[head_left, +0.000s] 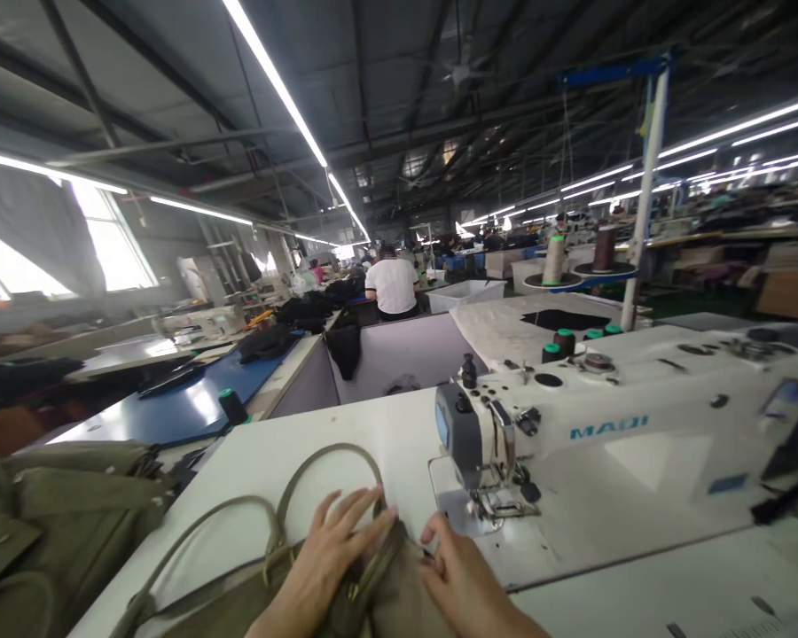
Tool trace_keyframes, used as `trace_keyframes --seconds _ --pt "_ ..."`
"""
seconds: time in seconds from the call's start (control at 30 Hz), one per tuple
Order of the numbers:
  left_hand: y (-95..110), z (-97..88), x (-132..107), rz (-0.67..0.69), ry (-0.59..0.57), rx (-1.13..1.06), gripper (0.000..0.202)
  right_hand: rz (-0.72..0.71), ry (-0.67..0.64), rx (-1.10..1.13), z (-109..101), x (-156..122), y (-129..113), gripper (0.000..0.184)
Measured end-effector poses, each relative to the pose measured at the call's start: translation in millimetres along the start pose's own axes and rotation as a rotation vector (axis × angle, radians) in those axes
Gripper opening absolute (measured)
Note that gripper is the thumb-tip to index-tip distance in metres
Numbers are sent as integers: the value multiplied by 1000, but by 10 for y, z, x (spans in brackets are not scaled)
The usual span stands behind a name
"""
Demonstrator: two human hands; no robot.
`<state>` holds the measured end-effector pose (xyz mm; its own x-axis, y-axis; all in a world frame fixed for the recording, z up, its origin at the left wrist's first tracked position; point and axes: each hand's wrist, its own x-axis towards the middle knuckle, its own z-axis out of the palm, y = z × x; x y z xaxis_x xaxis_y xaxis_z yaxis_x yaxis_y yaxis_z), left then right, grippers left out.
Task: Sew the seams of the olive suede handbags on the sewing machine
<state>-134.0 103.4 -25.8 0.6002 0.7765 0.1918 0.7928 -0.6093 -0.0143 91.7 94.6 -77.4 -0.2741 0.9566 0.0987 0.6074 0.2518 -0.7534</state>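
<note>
An olive-green fabric bag (412, 589) with two rounded handles (222, 507) lies at the front of the white sewing table, its near part cut off by the frame. My left hand (336, 549) rests palm down on it, fingers stretched out across the strap and upper edge. My right hand (462, 576) is closed in a pinch beside the bag's right edge; a small dark bit shows at the fingertips, too small to name. Just beyond, right of both hands, stands a white sewing machine (612, 434), its needle area apart from the bag.
More olive fabric pieces (73, 523) are heaped at the left. A dark thread spool (232, 406) stands by a blue tabletop (203, 390). Thread cones (553, 261) sit on a stand behind the machine. A person in a white shirt (392, 285) sits farther ahead, facing away.
</note>
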Motion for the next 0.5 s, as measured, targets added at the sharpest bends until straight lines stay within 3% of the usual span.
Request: trace_keyframes --seconds 0.07,0.13,0.2,0.3,0.4,0.5 --pt "53 10 76 70 -96 -291 58 -17 -2 7 0 -32 0 27" --pt "18 -88 145 19 -227 -540 47 -52 -20 11 -23 -68 7 20" --pt "-43 -222 196 -53 -350 -663 39 -93 -51 11 -63 -113 16 15" --pt "1 -325 231 -157 -434 -738 39 -150 -84 -6 -137 -235 47 11" --pt "267 -204 213 -261 -361 -655 49 -264 -136 -99 -199 -431 130 23" --pt "555 50 165 -304 -138 -413 27 -400 -194 -213 -242 -628 230 36"
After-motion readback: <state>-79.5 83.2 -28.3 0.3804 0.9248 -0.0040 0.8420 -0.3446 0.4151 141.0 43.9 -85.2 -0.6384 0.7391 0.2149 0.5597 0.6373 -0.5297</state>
